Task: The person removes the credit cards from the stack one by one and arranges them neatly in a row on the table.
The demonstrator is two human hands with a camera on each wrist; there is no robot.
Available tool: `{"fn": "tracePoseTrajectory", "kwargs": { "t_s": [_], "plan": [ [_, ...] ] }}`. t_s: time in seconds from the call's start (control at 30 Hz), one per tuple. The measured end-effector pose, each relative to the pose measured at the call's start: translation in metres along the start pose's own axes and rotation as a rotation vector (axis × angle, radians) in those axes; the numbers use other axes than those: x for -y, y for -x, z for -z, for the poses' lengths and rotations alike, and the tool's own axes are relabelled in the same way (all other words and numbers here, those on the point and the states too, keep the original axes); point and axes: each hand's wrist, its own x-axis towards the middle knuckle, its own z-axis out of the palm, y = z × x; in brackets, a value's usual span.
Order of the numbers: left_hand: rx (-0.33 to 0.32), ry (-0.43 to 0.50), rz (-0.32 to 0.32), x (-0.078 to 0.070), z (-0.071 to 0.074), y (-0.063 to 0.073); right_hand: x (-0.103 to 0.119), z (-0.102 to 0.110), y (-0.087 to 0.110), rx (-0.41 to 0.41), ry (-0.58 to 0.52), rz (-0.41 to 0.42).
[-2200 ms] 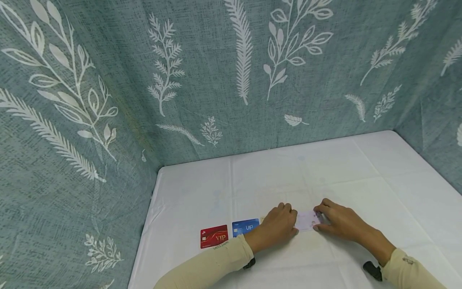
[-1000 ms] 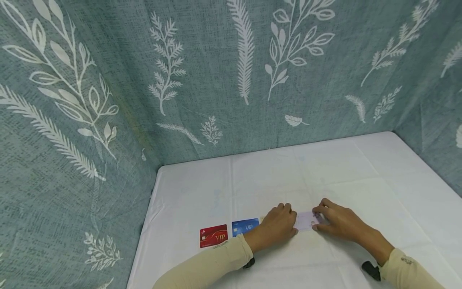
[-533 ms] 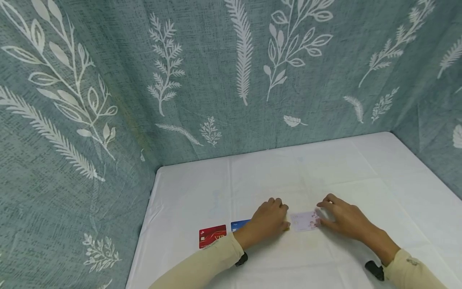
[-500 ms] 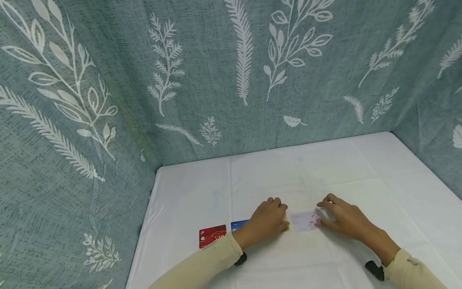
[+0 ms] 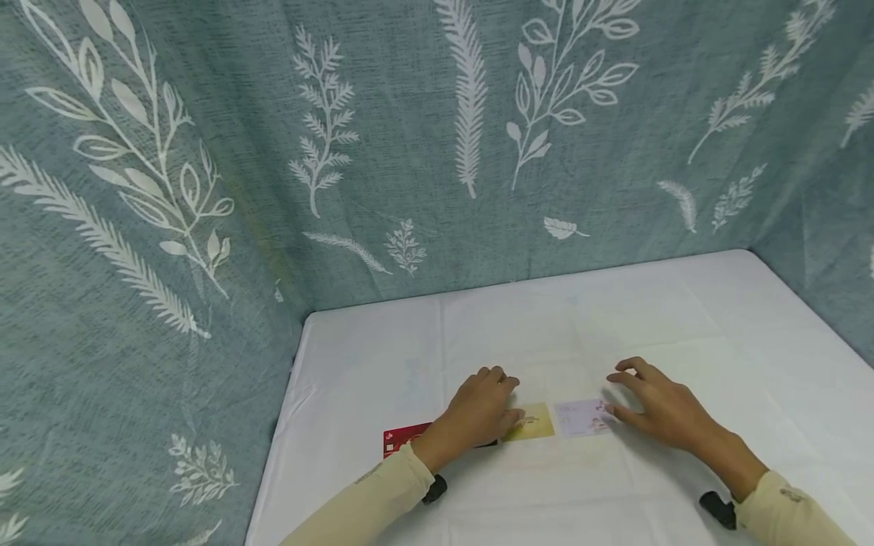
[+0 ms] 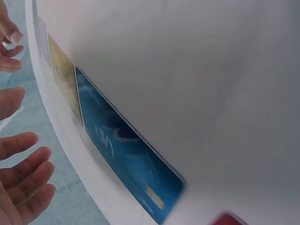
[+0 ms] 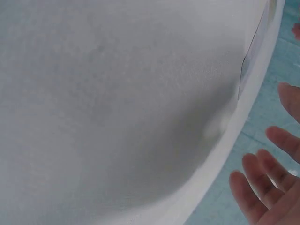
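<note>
Four flat cards lie in a row on the white table. Leftmost is a red card (image 5: 401, 437), partly behind my left forearm. Beside it, a blue VIP card (image 6: 123, 145) shows whole in the left wrist view but is almost covered by my left hand in the head view. A gold card (image 5: 534, 422) and a pale lilac card (image 5: 580, 418) with small flowers follow to the right. My left hand (image 5: 478, 406) hovers over the blue card, fingers relaxed and holding nothing. Near the lilac card's right end, my right hand (image 5: 662, 406) is raised, fingers loosely spread.
A white cloth (image 5: 532, 334) with fold lines covers the table. Teal curtains (image 5: 410, 152) printed with white leaves hang behind it and on both sides. Black wrist devices (image 5: 718, 509) sit under both forearms near the cream sleeves (image 5: 792, 504).
My left hand has moved left off the lilac card, past the gold card, uncovering it. My right hand has let go of the lilac card and drawn back slightly to the right.
</note>
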Motion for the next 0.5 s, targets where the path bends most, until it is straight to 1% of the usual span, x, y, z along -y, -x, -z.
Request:
{"fn": "tracePoseTrajectory", "kwargs": {
  "t_s": [0.13, 0.2, 0.37, 0.5],
  "plan": [
    [0.0, -0.016, 0.033, 0.004, 0.002, 0.007, -0.001, 0.0, 0.0, -0.012, -0.002, -0.001],
    [0.004, -0.026, 0.049, 0.006, 0.004, 0.012, -0.001, -0.001, 0.0, -0.034, 0.0, 0.015],
    [0.017, -0.009, 0.093, 0.013, 0.007, 0.022, -0.002, -0.003, -0.002, -0.085, 0.001, 0.068],
    [0.004, 0.013, 0.105, 0.02, 0.007, 0.033, -0.002, -0.003, -0.002, -0.078, -0.004, 0.079]
  ]
}}
